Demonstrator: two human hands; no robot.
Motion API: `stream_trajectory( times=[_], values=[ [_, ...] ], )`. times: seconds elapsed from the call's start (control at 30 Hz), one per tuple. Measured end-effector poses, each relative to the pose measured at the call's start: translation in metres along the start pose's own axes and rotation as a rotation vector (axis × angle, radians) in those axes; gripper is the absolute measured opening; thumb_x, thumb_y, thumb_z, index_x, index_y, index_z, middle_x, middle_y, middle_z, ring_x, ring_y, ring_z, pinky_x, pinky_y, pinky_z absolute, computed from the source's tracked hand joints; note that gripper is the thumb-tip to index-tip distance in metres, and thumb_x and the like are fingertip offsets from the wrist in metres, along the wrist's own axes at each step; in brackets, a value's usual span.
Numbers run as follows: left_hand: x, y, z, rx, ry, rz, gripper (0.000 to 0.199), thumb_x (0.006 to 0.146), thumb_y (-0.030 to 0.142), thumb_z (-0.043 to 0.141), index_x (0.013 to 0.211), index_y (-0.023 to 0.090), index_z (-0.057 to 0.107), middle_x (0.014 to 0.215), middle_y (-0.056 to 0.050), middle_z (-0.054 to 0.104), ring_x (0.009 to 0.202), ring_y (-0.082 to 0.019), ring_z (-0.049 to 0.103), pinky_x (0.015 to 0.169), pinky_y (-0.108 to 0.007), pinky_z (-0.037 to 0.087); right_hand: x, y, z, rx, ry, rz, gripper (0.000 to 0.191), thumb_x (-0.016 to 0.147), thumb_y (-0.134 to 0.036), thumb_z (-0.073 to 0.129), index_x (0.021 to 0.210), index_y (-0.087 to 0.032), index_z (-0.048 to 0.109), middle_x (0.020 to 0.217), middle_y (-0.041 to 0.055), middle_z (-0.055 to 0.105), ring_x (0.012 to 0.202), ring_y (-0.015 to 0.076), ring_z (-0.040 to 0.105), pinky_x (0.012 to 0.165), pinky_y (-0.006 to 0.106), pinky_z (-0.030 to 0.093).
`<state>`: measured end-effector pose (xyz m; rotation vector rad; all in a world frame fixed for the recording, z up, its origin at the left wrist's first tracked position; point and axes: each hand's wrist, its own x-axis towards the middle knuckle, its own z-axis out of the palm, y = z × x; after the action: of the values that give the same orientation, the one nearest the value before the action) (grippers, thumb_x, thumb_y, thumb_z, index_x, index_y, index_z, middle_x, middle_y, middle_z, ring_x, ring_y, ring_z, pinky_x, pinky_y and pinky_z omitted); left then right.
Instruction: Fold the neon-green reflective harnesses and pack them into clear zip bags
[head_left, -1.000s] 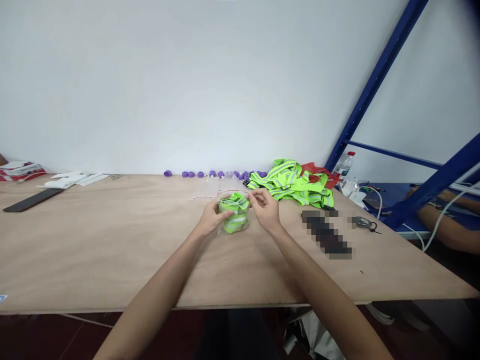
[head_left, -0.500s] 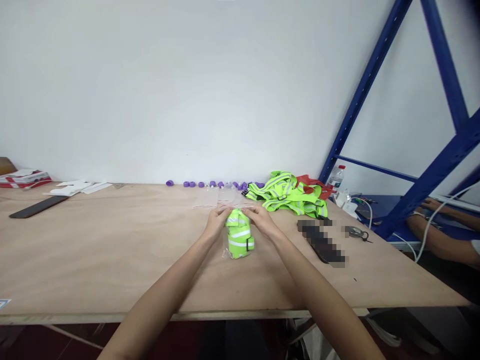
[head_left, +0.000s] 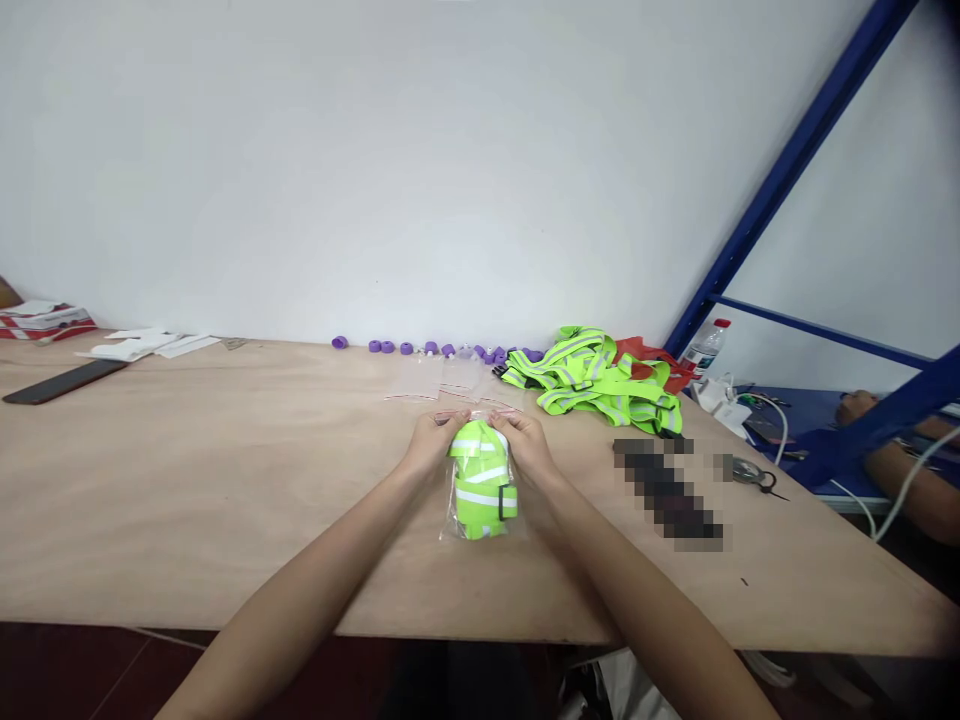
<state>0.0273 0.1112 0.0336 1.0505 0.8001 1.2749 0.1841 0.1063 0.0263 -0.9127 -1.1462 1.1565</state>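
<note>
Both hands pinch the top edge of a clear zip bag (head_left: 448,525), one at each side of its mouth. Inside the bag lies a folded neon-green reflective strap (head_left: 480,490) with silvery stripes and a black buckle. My left hand (head_left: 433,440) is closed on the left part of the bag's red-lined top. At the right part, my right hand (head_left: 525,440) grips the same edge with thumb and fingers. Just beyond the hands, several flat clear bags (head_left: 414,378) lie on the table.
A heap of green reflective straps (head_left: 600,375) and a red cloth lie back right, near a bottle (head_left: 705,347). Purple rolls (head_left: 406,348) line the wall. A blurred dark object (head_left: 667,490) rests at right. Beyond the blue frame (head_left: 810,130) is another person's arm (head_left: 911,490).
The view has shifted, so the bag and strap appear slightly larger and lower. Both hands keep hold of the bag's top, which shows more plainly between them.
</note>
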Motion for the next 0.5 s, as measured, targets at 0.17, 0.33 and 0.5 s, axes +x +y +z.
stream_trajectory(
  times=[0.17, 0.33, 0.5],
  values=[
    [-0.002, -0.003, 0.003, -0.032, -0.090, -0.069, 0.039, 0.064, 0.043, 0.087, 0.086, 0.012, 0.078, 0.087, -0.010, 0.076, 0.077, -0.021, 0.067, 0.072, -0.031, 0.050, -0.001, 0.012, -0.001, 0.056, 0.061, 0.044, 0.038, 0.062, -0.054, 0.084, 0.076, -0.021, 0.071, 0.075, 0.0022, 0.072, 0.068, 0.0202, 0.063, 0.064, 0.032, 0.050],
    [-0.007, -0.008, 0.006, -0.090, -0.140, -0.089, 0.040, 0.069, 0.043, 0.083, 0.095, 0.012, 0.078, 0.097, -0.013, 0.077, 0.085, -0.025, 0.069, 0.078, -0.034, 0.051, -0.001, 0.011, -0.004, 0.091, 0.041, 0.077, 0.037, 0.062, -0.051, 0.086, 0.079, -0.020, 0.071, 0.079, 0.0027, 0.073, 0.071, 0.0202, 0.065, 0.067, 0.032, 0.051],
    [-0.008, -0.010, 0.004, 0.007, -0.069, -0.058, 0.040, 0.065, 0.045, 0.085, 0.086, 0.011, 0.078, 0.092, -0.014, 0.077, 0.086, -0.026, 0.069, 0.080, -0.034, 0.051, -0.006, 0.002, -0.005, 0.103, -0.015, 0.162, 0.037, 0.062, -0.048, 0.087, 0.080, -0.019, 0.071, 0.077, 0.0038, 0.073, 0.070, 0.0204, 0.066, 0.066, 0.032, 0.052]
  ],
)
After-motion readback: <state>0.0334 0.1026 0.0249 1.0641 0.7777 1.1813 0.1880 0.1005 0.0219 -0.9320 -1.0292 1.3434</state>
